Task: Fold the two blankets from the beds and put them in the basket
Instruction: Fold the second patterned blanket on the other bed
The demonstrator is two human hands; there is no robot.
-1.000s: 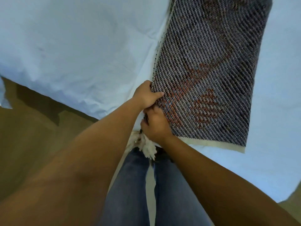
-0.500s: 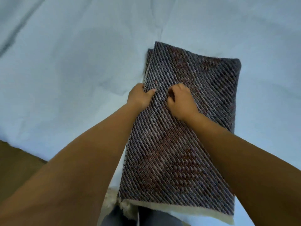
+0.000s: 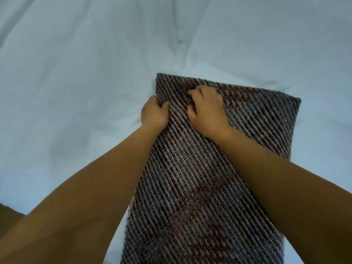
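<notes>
A folded woven blanket, dark grey with reddish patches, lies as a long strip on the white bed sheet. My left hand grips the blanket's left edge near its far end, thumb on top and fingers tucked under. My right hand rests on top of the blanket beside it, fingers curled into the fabric. Both forearms reach forward over the strip. The blanket's near end runs out of the bottom of the view. No basket and no second blanket are in view.
The white sheet fills nearly the whole view, with soft creases at the top centre. A sliver of brown floor shows at the lower left, past the bed's edge.
Both hands have travelled from the blanket's near end at the bed's edge up along the strip toward its far end. The view has tilted further onto the bed; my legs and the floor dropped out.
</notes>
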